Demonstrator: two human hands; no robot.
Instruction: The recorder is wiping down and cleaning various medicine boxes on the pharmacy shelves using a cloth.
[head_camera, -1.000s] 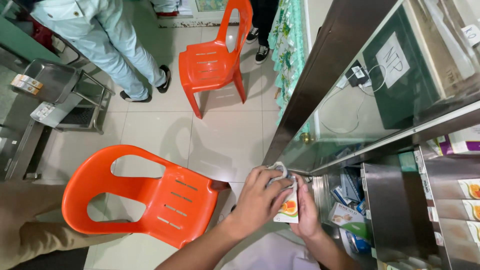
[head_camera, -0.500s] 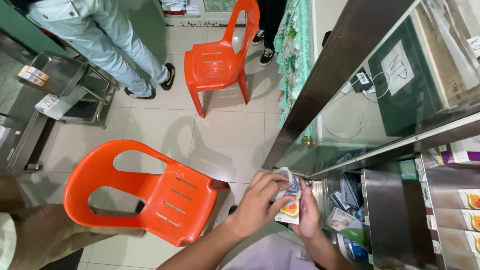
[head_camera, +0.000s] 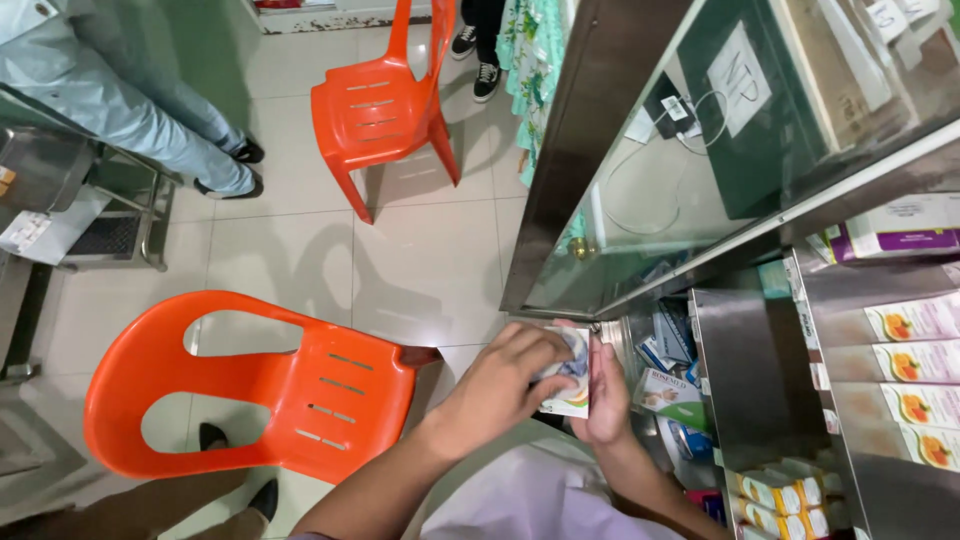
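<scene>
Low in the frame's centre, a small white box (head_camera: 572, 398) is clasped between the left hand (head_camera: 505, 383) and right hand (head_camera: 608, 392). What appears to be crumpled wrapping is pinched at its top. An orange chair (head_camera: 250, 385) is seen at lower left.

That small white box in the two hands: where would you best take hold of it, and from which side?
Grip the small box across its two broad flat faces, probably from its lower end nearest the person. The left hand covers one face and the upper part, the right hand backs the other, so only the bottom edge shows free.

Two orange plastic chairs (head_camera: 300, 390) (head_camera: 385, 100) on pale tiled floor (head_camera: 430, 260), glass counter (head_camera: 700, 160), shelved boxes (head_camera: 910, 360)
</scene>
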